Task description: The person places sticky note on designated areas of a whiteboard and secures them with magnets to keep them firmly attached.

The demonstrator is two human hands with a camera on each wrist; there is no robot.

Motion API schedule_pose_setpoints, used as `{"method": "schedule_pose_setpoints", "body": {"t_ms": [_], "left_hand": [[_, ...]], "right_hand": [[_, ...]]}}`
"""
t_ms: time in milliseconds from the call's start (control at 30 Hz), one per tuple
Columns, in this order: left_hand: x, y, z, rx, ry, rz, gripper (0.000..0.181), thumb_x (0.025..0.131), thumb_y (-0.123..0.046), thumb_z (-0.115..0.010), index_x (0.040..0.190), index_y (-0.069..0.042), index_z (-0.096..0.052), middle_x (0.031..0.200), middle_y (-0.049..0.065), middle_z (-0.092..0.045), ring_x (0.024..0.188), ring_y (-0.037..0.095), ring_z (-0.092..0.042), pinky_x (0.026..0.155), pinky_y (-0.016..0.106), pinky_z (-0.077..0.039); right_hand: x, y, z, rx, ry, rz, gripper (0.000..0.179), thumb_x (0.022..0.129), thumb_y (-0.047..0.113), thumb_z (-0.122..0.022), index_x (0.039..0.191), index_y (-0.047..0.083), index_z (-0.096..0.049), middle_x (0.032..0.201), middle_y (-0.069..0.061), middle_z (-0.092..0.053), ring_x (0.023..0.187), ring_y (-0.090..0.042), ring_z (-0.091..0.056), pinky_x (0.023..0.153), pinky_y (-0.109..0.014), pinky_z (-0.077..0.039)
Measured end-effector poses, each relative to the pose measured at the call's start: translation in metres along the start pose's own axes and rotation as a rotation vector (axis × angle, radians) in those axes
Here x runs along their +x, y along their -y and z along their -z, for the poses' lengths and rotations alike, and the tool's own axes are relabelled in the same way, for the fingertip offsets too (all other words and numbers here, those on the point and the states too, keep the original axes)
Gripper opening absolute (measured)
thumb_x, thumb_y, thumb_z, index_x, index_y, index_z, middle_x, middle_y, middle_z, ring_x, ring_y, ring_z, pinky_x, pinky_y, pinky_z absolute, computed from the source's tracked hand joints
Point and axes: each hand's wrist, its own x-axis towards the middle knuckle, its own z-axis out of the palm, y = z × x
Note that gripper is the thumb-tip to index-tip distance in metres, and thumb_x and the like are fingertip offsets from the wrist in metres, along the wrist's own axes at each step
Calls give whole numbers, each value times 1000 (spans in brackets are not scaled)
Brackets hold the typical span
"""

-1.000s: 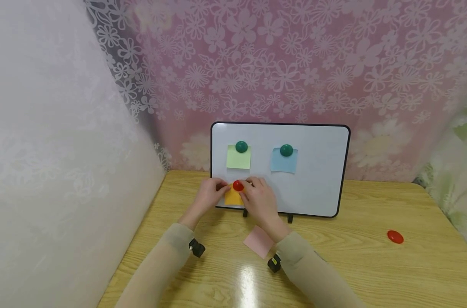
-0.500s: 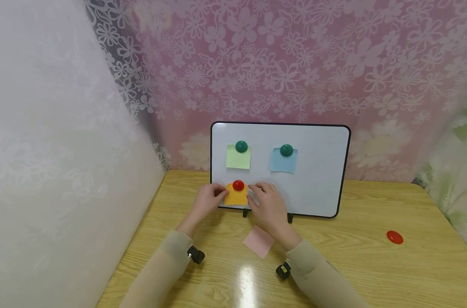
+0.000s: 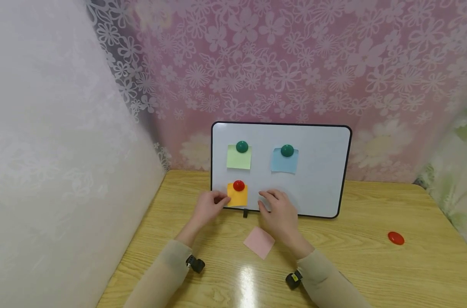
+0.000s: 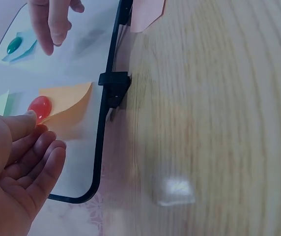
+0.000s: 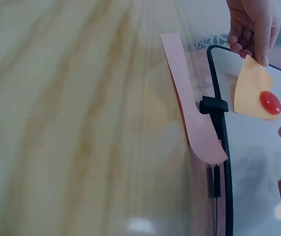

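Observation:
An orange sticky note [image 3: 237,197] hangs low on the left of the whiteboard [image 3: 320,171], under a red round magnet [image 3: 239,185]. My left hand [image 3: 209,208] is at the note's left edge, its fingers loosely bent; in the left wrist view the thumb tip overlaps the magnet's edge and no pinch shows. To the right of the note, my right hand [image 3: 281,216] is in front of the board, apart from the note, fingers relaxed and holding nothing. Above, a green note [image 3: 238,160] and a blue note [image 3: 284,163] each hang under a green magnet.
A pink sticky note [image 3: 259,242] lies on the wooden table [image 3: 226,273] between the forearms, its edge curled in the right wrist view. Far right lies another red magnet [image 3: 396,238]. A black foot [image 3: 245,213] supports the board. A patterned curtain [image 3: 256,64] hangs behind.
My right hand has let go of the red magnet and moved right and down, away from the orange note. My left hand has shifted slightly down along the note's left edge.

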Motion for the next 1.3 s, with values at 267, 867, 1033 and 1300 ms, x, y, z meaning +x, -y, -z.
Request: {"method": "schedule_pose_setpoints", "body": {"t_ms": [267, 867, 1033, 1300], "left_hand": [[-9, 1, -3, 11, 4, -24, 18, 103, -26, -76, 101, -10, -84, 86, -5, -75, 73, 11, -62, 69, 31, -54], [-21, 2, -6, 1, 13, 27, 20, 104, -24, -74, 98, -7, -82, 87, 0, -74, 75, 14, -60, 71, 34, -54], [-23, 6, -4, -6, 17, 76, 22, 104, -26, -74, 98, -7, -82, 88, 1, -74, 77, 16, -60, 72, 36, -54], [-24, 7, -4, 2, 30, 66, 23, 105, -27, -74, 99, -6, -82, 84, -3, -72, 74, 15, -59, 68, 33, -52]], "right_hand": [[-1, -6, 11, 13, -42, 12, 27, 98, 20, -80, 124, 10, -80, 118, -8, -70, 109, -32, -65, 73, -47, -61], [-5, -27, 29, -6, -102, 15, 27, 97, 18, -80, 122, 9, -80, 118, -11, -71, 108, -35, -66, 65, -48, -60], [-7, -36, 38, -30, -115, 16, 27, 96, 17, -80, 122, 8, -80, 117, -13, -71, 108, -37, -66, 64, -49, -60], [-15, -55, 53, -47, -152, 3, 26, 95, 14, -80, 120, 7, -81, 115, -13, -72, 104, -38, -66, 60, -50, -58]]}}
